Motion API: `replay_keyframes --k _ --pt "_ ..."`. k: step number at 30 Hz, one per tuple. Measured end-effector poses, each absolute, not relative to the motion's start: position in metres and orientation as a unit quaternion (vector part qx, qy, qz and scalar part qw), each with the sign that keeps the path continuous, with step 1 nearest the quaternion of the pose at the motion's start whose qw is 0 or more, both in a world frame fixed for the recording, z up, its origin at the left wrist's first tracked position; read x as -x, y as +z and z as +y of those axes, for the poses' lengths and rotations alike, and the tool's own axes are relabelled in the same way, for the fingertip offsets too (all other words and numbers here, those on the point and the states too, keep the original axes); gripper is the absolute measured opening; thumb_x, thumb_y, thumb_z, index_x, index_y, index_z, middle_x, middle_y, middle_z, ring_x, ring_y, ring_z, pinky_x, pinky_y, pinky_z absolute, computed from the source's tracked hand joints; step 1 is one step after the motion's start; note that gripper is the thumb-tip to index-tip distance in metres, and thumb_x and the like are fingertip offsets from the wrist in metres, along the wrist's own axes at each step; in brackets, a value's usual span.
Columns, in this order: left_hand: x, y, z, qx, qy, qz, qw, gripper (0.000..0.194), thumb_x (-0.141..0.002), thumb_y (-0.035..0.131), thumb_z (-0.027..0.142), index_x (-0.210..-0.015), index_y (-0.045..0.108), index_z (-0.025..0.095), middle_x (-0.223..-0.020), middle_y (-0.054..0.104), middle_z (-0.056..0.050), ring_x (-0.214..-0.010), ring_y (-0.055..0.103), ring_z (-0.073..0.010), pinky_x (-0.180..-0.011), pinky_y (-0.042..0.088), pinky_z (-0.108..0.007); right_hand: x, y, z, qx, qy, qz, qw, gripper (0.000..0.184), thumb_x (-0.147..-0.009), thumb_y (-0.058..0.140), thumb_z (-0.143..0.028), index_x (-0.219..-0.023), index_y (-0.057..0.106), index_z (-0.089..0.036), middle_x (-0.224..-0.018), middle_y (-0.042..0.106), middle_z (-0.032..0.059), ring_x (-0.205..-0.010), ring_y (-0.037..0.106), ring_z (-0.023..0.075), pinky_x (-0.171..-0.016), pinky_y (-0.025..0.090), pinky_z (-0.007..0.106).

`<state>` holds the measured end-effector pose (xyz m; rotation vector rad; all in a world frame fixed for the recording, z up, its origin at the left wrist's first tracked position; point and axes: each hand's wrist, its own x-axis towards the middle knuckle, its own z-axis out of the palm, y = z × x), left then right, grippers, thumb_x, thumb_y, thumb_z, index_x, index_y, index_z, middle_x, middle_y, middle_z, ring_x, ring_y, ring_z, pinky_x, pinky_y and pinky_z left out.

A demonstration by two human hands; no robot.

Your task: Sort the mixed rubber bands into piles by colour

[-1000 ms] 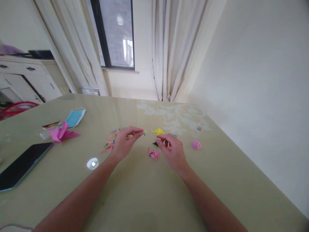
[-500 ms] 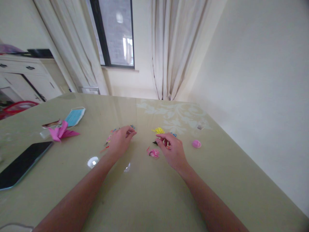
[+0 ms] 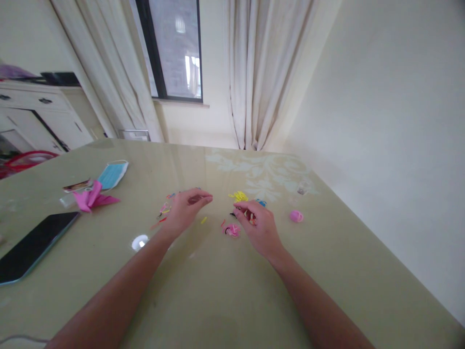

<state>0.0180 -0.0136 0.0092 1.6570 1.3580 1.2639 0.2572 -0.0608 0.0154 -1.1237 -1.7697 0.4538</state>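
Observation:
My left hand [image 3: 184,209] hovers over the table with thumb and fingers pinched together; anything between the tips is too small to make out. Partly behind it lies a loose mix of small coloured bands [image 3: 164,208]. A single yellow band [image 3: 204,220] rests just below its fingertips. My right hand [image 3: 260,227] is also closed in a pinch, its contents unclear. Around it sit small piles: yellow bands [image 3: 239,196], blue bands [image 3: 260,202] and pink bands [image 3: 232,230]. Black bands [image 3: 233,214] and orange bands [image 3: 253,222] are partly hidden by the fingers.
A pink ball-like item [image 3: 296,216] and a small clear item [image 3: 302,188] are on the right of the glossy table [image 3: 218,291]. At left are a phone [image 3: 36,247], a pink folded paper shape [image 3: 93,198] and a blue face mask [image 3: 113,175]. A wall borders the right edge.
My left hand has shifted slightly right, its fingers straighter. The single yellow band now shows on the table below it. My right hand has barely moved.

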Motion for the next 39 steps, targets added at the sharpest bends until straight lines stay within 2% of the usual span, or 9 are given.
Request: replay_keyframes --k 5,11,17,22,26,29,33,39 --pt "-0.039 0.019 -0.033 -0.628 0.496 0.417 0.43 0.031 -0.078 0.086 0.05 -0.089 0.086 0.021 -0.088 0.085 -0.007 -0.084 0.077 -0.0217 -0.079 0.063 -0.032 -0.254 0.018 -0.063 0.459 0.259 -0.71 0.466 0.023 -0.098 0.069 -0.037 -0.105 0.083 -0.02 -0.085 0.078 0.0045 -0.069 0.062 0.0167 -0.065 0.047 0.029" --pt "-0.047 0.017 -0.041 -0.638 0.489 0.392 0.448 0.031 -0.08 0.086 0.048 -0.092 0.085 0.02 -0.09 0.085 -0.008 -0.087 0.078 -0.0233 -0.084 0.065 -0.037 -0.254 0.02 -0.064 0.452 0.31 -0.697 0.463 0.021 -0.096 0.067 -0.034 -0.095 0.083 -0.02 -0.076 0.075 0.0017 -0.063 0.057 0.0149 -0.059 0.041 0.028" --pt "-0.048 0.015 -0.042 -0.677 0.48 0.378 0.411 0.023 -0.087 0.081 0.042 -0.092 0.083 0.02 -0.091 0.084 -0.007 -0.086 0.077 -0.0218 -0.083 0.064 -0.035 -0.254 0.022 -0.066 0.454 0.304 -0.699 0.462 0.023 -0.095 0.065 -0.034 -0.092 0.082 -0.02 -0.074 0.073 0.0019 -0.063 0.056 0.0151 -0.058 0.04 0.028" --pt "-0.038 0.01 -0.033 -0.731 0.402 0.414 0.364 0.034 -0.089 0.078 0.04 -0.118 0.08 0.022 -0.105 0.082 -0.007 -0.093 0.075 -0.0228 -0.085 0.06 -0.035 -0.255 0.02 -0.063 0.465 0.287 -0.684 0.484 0.022 -0.093 0.066 -0.032 -0.089 0.082 -0.018 -0.073 0.073 0.0024 -0.062 0.054 0.0151 -0.058 0.039 0.028" --pt "-0.028 0.004 -0.025 -0.83 0.243 0.431 0.258 0.025 -0.091 0.075 0.03 -0.113 0.083 0.023 -0.11 0.08 -0.008 -0.103 0.073 -0.0261 -0.095 0.054 -0.039 -0.259 0.02 -0.061 0.471 0.289 -0.67 0.495 0.022 -0.093 0.067 -0.033 -0.09 0.083 -0.019 -0.072 0.073 0.0024 -0.06 0.053 0.0151 -0.057 0.04 0.028" --pt "-0.027 0.0 -0.025 -0.869 0.169 0.417 0.207 0.027 -0.095 0.071 0.026 -0.119 0.082 0.025 -0.113 0.078 -0.009 -0.108 0.071 -0.0278 -0.098 0.049 -0.04 -0.26 0.021 -0.06 0.472 0.294 -0.664 0.5 0.022 -0.092 0.068 -0.033 -0.09 0.084 -0.018 -0.074 0.074 0.003 -0.06 0.054 0.0153 -0.057 0.04 0.028" --pt "-0.029 -0.002 -0.026 -0.881 0.161 0.407 0.179 0.025 -0.1 0.064 0.027 -0.116 0.083 0.029 -0.112 0.076 -0.009 -0.107 0.069 -0.0265 -0.095 0.047 -0.037 -0.261 0.022 -0.06 0.472 0.295 -0.664 0.5 0.021 -0.092 0.068 -0.033 -0.089 0.083 -0.018 -0.073 0.073 0.0028 -0.06 0.054 0.0152 -0.057 0.041 0.028" --pt "-0.031 -0.003 -0.026 -0.877 0.175 0.41 0.18 0.021 -0.1 0.062 0.024 -0.105 0.083 0.024 -0.107 0.078 -0.009 -0.102 0.071 -0.0258 -0.095 0.049 -0.037 -0.262 0.024 -0.06 0.474 0.293 -0.663 0.5 0.022 -0.093 0.068 -0.033 -0.089 0.083 -0.019 -0.073 0.074 0.0027 -0.06 0.054 0.0152 -0.056 0.041 0.028"
